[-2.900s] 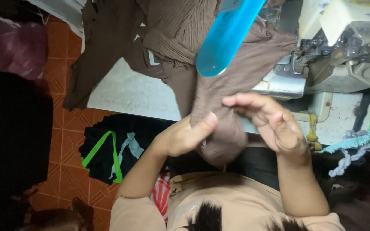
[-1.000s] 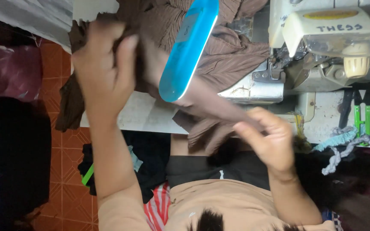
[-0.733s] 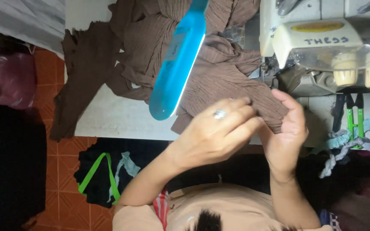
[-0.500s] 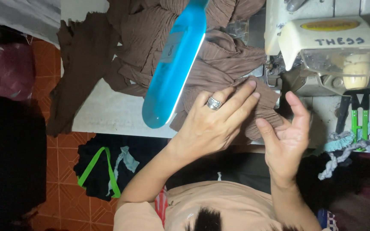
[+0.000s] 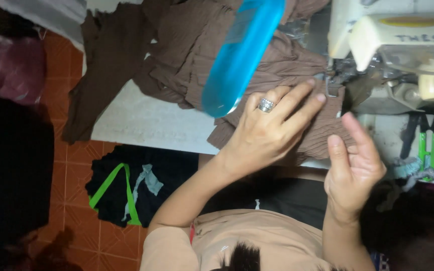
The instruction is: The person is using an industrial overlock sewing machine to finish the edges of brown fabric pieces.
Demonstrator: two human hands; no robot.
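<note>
The right hand [image 5: 352, 168] is nearest: fingers loosely spread, thumb up, palm half turned toward the cloth, gripping nothing; its fingertips reach the near edge of the brown ribbed fabric [image 5: 282, 65] without closing on it. Just left of those fingers, the left hand [image 5: 269, 128], a ring [image 5: 265, 104] on one finger, lies flat with fingers stretched out and pressed down on the fabric, not pinching it. Its fingertips point toward the needle area of the sewing machine [image 5: 403, 55] and stop just short of the metal foot.

The fabric runs with its long axis from under the left fingers away across the white table [image 5: 146, 123], bunching into a heap beyond the knuckles; its leading end points into the machine, and one dark tail droops over the far table edge toward the tiled floor.

A translucent blue lamp bar [image 5: 242, 50] slants over the heap, its rounded end just beside the left hand's knuckles, hiding part of the cloth. Beyond the right fingers, green-handled snips [image 5: 428, 148] lie by pale thread scraps. Below the left wrist, a dark garment with green straps [image 5: 124, 193] lies on the floor.
</note>
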